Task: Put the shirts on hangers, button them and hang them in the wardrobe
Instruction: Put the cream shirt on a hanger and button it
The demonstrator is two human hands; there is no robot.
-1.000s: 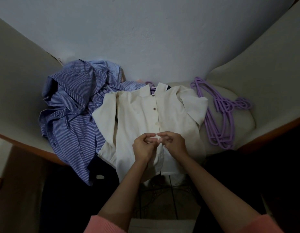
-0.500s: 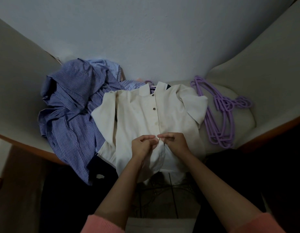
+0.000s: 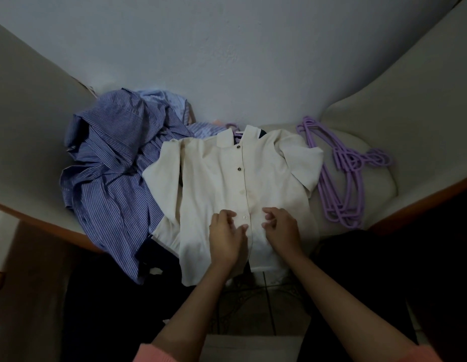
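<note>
Both hands, left hand [image 3: 226, 235] and right hand [image 3: 280, 228], lay loosely curled, holding nothing, flanking the cream short-sleeved cotton shirt [image 3: 214, 184]'s placket. Next lower button: keep edges aligned.

1 cream shirt [image 3: 214, 184], 1 heap of blue striped shirts [image 3: 109, 163], 1 bundle of purple hangers [image 3: 342, 184], 2 hands [image 3: 227, 236].

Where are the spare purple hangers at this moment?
In the head view the purple hangers lie in a pile on the beige cushion, on the right side, just beside the right sleeve of the cream shirt.
</note>
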